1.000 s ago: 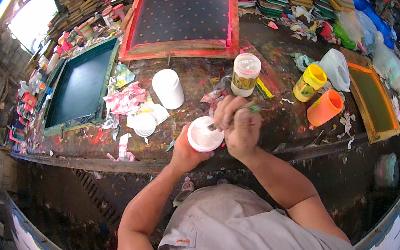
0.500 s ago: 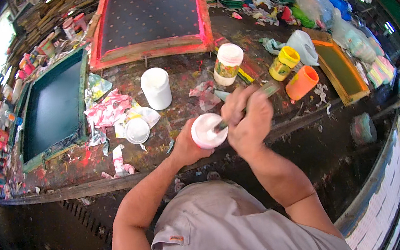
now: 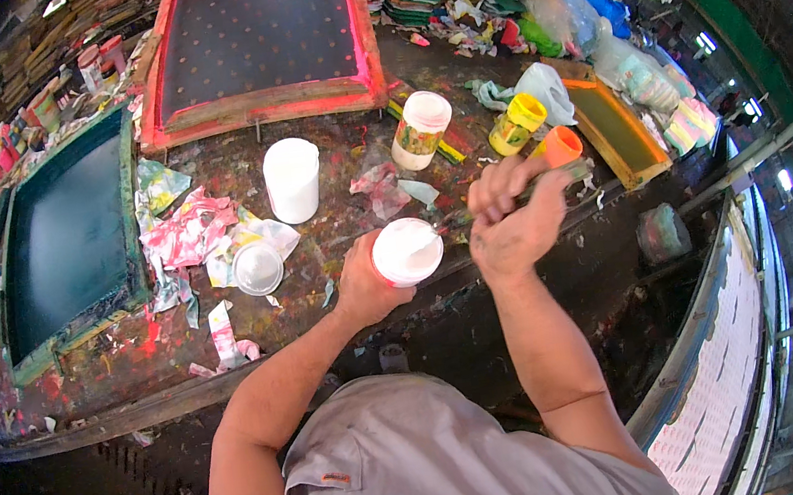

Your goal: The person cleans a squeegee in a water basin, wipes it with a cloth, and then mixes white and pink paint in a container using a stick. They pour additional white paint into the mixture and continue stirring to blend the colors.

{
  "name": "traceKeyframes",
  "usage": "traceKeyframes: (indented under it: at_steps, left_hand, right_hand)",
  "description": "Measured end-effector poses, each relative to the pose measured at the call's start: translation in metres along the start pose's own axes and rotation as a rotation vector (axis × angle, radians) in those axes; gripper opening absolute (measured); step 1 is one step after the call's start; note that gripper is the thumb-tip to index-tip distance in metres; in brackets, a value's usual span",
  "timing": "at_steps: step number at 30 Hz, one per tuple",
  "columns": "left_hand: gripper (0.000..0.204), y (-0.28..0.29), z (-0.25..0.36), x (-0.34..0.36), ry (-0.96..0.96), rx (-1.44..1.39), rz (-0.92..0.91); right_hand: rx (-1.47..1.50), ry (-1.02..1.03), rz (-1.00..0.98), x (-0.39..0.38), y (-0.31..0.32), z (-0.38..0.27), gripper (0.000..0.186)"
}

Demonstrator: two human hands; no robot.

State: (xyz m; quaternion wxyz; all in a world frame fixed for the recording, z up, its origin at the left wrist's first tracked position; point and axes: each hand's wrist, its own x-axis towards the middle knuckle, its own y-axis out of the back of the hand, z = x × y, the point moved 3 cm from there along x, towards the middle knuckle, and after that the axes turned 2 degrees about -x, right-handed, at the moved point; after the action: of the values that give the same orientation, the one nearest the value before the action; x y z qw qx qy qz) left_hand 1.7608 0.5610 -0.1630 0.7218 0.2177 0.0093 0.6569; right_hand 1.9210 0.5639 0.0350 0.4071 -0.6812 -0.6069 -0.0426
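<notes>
My left hand (image 3: 368,279) is wrapped round a jar of white paint (image 3: 407,254), its open mouth tilted up toward me at the table's front edge. In my right hand (image 3: 515,217) is a narrow, dark stick-like stirrer. Its white-coated end leans in the jar at the right rim, and its other end sticks out beyond my fist; the exact kind of tool is hard to make out. A taller white tub (image 3: 294,181) stands behind the jar. To its left a round white lid (image 3: 258,268) lies on crumpled, paint-stained scraps (image 3: 189,228).
A pink-edged screen frame (image 3: 268,104) lies at the back, a green-edged one (image 3: 65,241) at left, an orange one (image 3: 621,128) at right. A pink-white jar (image 3: 421,130), a yellow cup (image 3: 518,124) and an orange cup (image 3: 558,146) stand behind my right hand.
My right hand has moved right, away from the jar, and the stirrer now leans lower across the rim. The whole view has shifted and turned slightly. My left hand keeps its grip.
</notes>
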Motion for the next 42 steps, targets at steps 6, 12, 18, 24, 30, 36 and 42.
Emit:
traceKeyframes:
  at_steps: [6,12,18,24,30,36,42]
  left_hand:
    - [0.089,-0.001,-0.002,-0.001,-0.013,-0.050,0.014]
    - [0.089,0.001,0.001,-0.002,-0.038,-0.030,0.029]
    - [0.090,-0.002,-0.003,-0.004,-0.078,-0.043,0.044]
    - [0.093,0.003,0.000,-0.003,-0.018,-0.039,0.027]
    - [0.102,-0.003,-0.008,-0.003,-0.039,-0.016,0.004]
    - [0.096,-0.001,-0.006,-0.002,-0.055,-0.043,0.003]
    - [0.102,-0.004,-0.013,0.000,-0.041,-0.044,-0.006]
  right_hand:
    - [-0.044,-0.057,-0.113,-0.014,0.019,0.041,0.065]
    - [0.013,-0.133,-0.316,-0.015,0.000,0.046,0.066]
    - [0.135,-0.479,-0.578,-0.001,0.014,0.027,0.075]
    - [0.151,-0.314,-0.583,-0.012,-0.002,0.059,0.073]
    - [0.290,-0.495,-0.603,0.026,0.028,0.046,0.071]
    - [0.267,-0.441,-0.680,-0.011,0.017,0.058,0.071]
    - [0.228,-0.403,-0.691,0.022,0.025,0.053,0.066]
